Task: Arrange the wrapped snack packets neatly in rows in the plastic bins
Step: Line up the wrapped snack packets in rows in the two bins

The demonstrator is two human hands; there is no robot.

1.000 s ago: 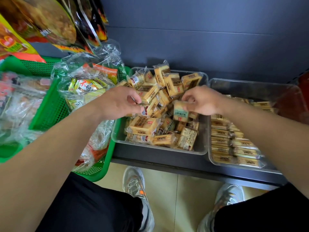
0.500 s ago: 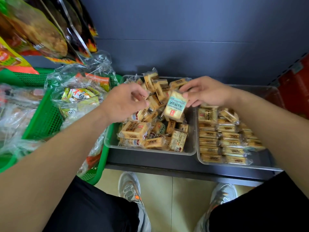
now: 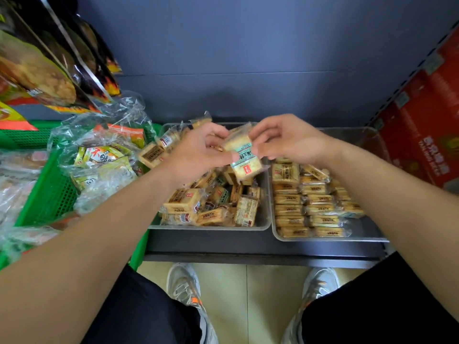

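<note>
Two clear plastic bins sit side by side on a dark shelf. The left bin (image 3: 211, 227) holds a loose heap of several yellow wrapped snack packets (image 3: 183, 201). The right bin (image 3: 323, 238) holds packets laid flat in neat rows (image 3: 308, 209). Above the gap between the bins, both hands hold one wrapped packet with a pale green label (image 3: 244, 157). My left hand (image 3: 198, 152) grips its left side and my right hand (image 3: 285, 140) pinches its top right edge.
A green mesh basket (image 3: 49, 194) full of bagged snacks in crinkled clear plastic stands to the left. Dark snack bags (image 3: 62, 58) hang at upper left. Red cartons (image 3: 427, 125) stand at the right. My shoes (image 3: 183, 289) are on the tiled floor below the shelf edge.
My right hand lifted the green-labelled packet out of the left bin's heap. My left hand came across and took hold of it too.
</note>
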